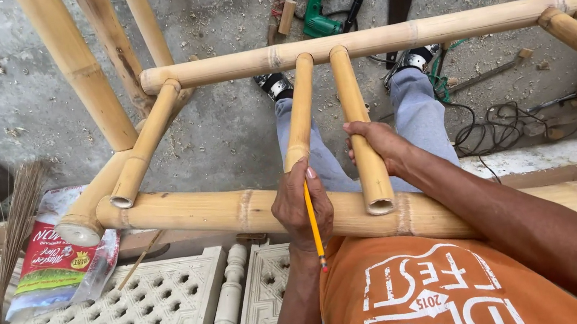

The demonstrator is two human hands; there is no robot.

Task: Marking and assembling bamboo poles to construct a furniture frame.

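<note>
A dusty concrete floor [223, 130] lies below a bamboo frame [392, 36]. A printed plastic bag [51, 258] lies at its left end, contents unclear. The right hand [377, 145] clasps one short bamboo rung [360, 128]; the left hand [301, 206] pinches a yellow pencil [311, 216] against the neighbouring rung [298, 111].

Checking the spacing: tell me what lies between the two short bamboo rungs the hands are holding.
Nothing of the frame: the head view shows an open gap between left rung and right rung, with only the person's jeans-clad leg behind it.

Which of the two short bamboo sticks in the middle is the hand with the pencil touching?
The left short stick. The left hand with the yellow pencil rests on its lower end; the right hand grips the other.
</note>
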